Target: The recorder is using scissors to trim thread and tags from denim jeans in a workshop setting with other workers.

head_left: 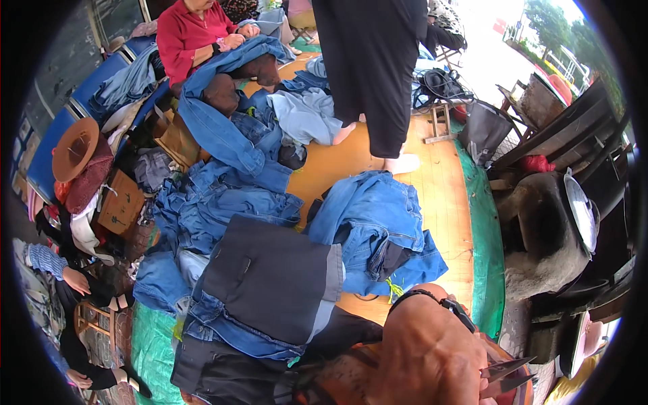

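My right hand point(432, 354), bent at the wrist and very close to the view, is closed on a pair of dark-bladed scissors point(505, 375). The blades point right, slightly parted; the handles and most fingers are hidden. A black band point(459, 312) circles the wrist. My left hand does not show. Just left of my right hand lies a black garment point(260, 280) with a grey edge, spread over blue denim point(236, 327). Beyond the hand is a heap of blue jeans point(371, 209) with a yellow-green strand point(393, 289) beside it.
More denim point(209, 196) covers the tan mat point(442, 196). A person in black trousers point(371, 74) stands barefoot ahead; another in red point(185, 37) sits handling jeans. At right are a clay stove point(536, 229) and a dark bucket point(486, 128). Blue seats point(101, 77) line the left.
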The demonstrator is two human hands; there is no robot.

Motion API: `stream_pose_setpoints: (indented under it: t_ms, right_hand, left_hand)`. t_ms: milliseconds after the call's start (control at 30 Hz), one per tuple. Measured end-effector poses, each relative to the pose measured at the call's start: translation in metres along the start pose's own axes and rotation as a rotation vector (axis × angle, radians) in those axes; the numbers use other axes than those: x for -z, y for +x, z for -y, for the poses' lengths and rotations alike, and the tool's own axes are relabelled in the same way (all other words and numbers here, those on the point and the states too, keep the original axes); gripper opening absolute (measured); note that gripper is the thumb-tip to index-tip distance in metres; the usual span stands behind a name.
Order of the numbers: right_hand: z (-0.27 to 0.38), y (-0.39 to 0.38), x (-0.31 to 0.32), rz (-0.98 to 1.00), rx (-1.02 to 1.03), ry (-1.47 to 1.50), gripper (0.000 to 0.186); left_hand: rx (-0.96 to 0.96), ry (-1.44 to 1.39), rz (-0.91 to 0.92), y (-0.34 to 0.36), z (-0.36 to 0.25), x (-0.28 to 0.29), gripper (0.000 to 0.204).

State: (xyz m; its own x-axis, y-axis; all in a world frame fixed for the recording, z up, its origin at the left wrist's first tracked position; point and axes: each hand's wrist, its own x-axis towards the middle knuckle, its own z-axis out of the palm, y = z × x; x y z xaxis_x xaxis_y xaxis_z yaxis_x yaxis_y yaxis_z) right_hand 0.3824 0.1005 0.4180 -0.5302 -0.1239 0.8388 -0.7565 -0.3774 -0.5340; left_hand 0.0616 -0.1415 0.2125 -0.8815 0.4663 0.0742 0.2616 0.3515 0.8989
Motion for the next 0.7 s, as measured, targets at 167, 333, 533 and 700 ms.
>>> stream_pose_setpoints:
  t_ms: [167,333,533,700]
  right_hand:
    - [-0.005,0.004,0.000,0.001,0.004,0.011,0.020]
    - [-0.007,0.000,0.001,-0.004,0.013,0.031,0.020]
    - [-0.003,-0.008,-0.003,-0.004,0.046,0.047,0.021]
    - [-0.009,-0.018,-0.005,-0.017,0.059,0.110,0.022]
  left_hand:
    - [0.002,-0.005,-0.003,-0.004,0.000,0.004,0.026]
    - [0.014,-0.030,0.004,-0.006,0.002,0.003,0.026]
    - [0.004,-0.039,0.020,-0.002,-0.007,-0.002,0.025]
    - [0.014,-0.044,0.015,-0.002,-0.004,0.000,0.025]
